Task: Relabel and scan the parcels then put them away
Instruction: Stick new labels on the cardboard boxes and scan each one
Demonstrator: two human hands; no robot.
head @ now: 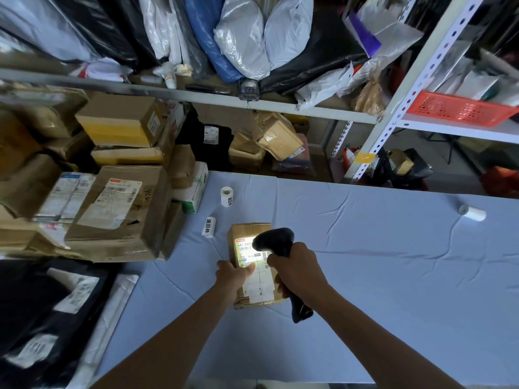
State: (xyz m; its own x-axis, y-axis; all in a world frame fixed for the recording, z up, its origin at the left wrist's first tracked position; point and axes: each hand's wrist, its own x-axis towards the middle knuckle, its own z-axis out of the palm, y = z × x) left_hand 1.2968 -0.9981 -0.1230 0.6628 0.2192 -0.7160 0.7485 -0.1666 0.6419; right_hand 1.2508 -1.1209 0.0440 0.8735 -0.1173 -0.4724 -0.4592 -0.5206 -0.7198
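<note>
A small brown taped parcel (247, 234) with a white shipping label lies on the light blue table (365, 262). My left hand (233, 276) grips its left edge, thumb on the label. My right hand (297, 270) grips a black handheld scanner (276, 241) above the parcel's right side. The scanner's light brightens the upper part of the label. A label roll (227, 196) stands beyond the parcel, and another roll (209, 226) lies nearer it on the left.
Stacked cardboard boxes (118, 211) crowd the table's left end, with black bagged parcels (42, 310) in front of them. A white roll (473, 212) lies at the far right. Metal shelving (196, 95) behind holds bags, boxes and a red basket (460, 108).
</note>
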